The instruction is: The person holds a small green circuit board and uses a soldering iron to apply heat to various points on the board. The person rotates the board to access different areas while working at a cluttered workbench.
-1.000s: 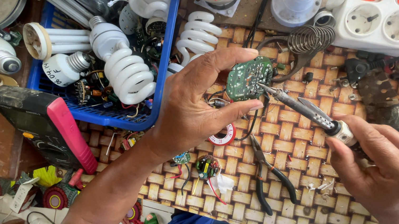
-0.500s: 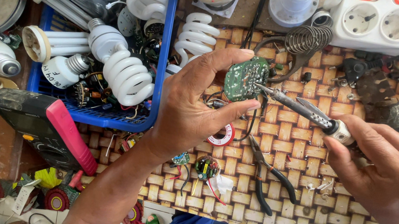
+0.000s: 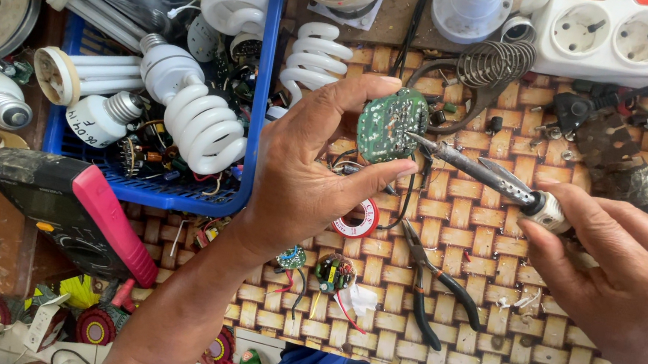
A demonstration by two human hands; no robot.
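My left hand (image 3: 312,176) pinches a round green circuit board (image 3: 390,123) between thumb and fingers, held upright above a woven mat (image 3: 490,338). My right hand (image 3: 630,274) grips the handle of a soldering iron (image 3: 482,171). The iron's tip touches the right edge of the board. Thin black wires hang from the board below my fingers.
A blue basket (image 3: 253,110) full of spiral lamp bulbs stands at the left. Black-handled pliers (image 3: 433,286), a red solder reel (image 3: 360,218) and two small round boards (image 3: 319,268) lie on the mat. A white power strip (image 3: 625,35) and coiled iron stand (image 3: 495,62) are behind. A multimeter (image 3: 68,211) is lower left.
Both hands hold nearly the same pose; the iron's tip stays against the board's edge with only slight shifting.
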